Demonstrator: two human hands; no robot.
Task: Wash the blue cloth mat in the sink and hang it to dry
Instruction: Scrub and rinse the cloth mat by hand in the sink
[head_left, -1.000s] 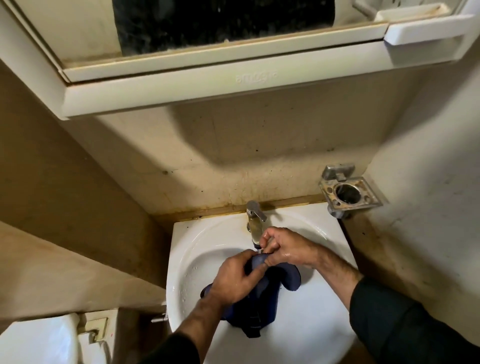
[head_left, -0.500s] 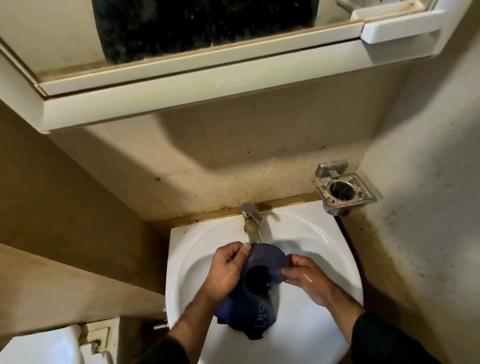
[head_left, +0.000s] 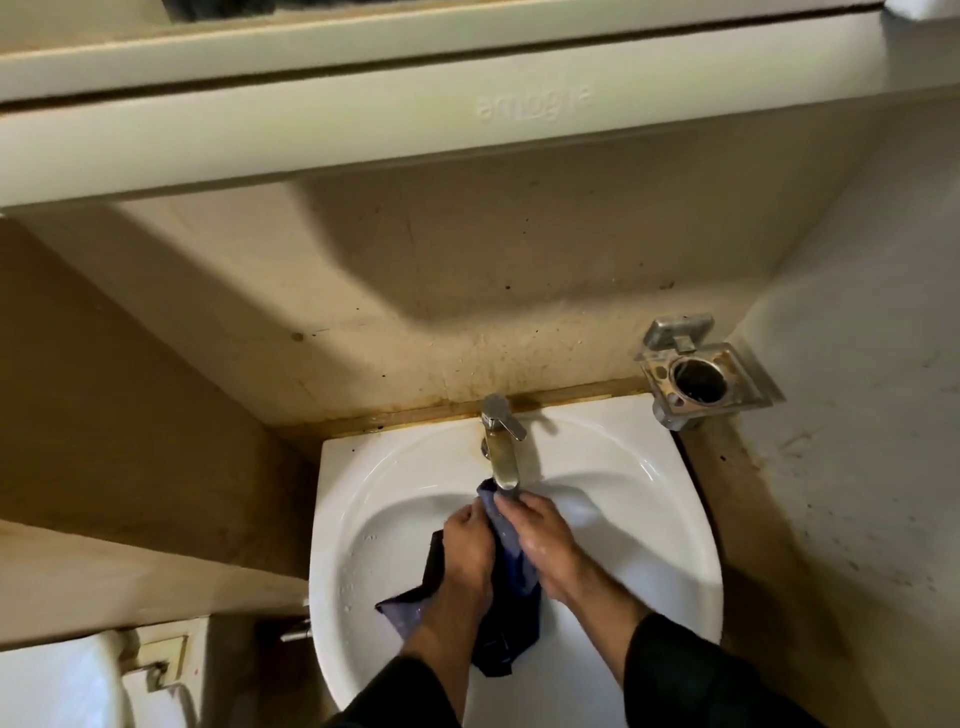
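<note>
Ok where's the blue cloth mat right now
In the head view, the blue cloth mat is over the white sink, gripped between both hands, its top corner just under the faucet.

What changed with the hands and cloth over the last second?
Both hands closed in: the left hand and right hand now bunch the blue cloth mat together right under the faucet spout, where half a second ago they held it spread open. Still over the sink; the metal holder is unchanged.

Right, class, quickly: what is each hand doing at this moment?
Left hand: closed, gripping the blue cloth mat over the sink.
Right hand: closed on the same mat, under the tap.
</note>
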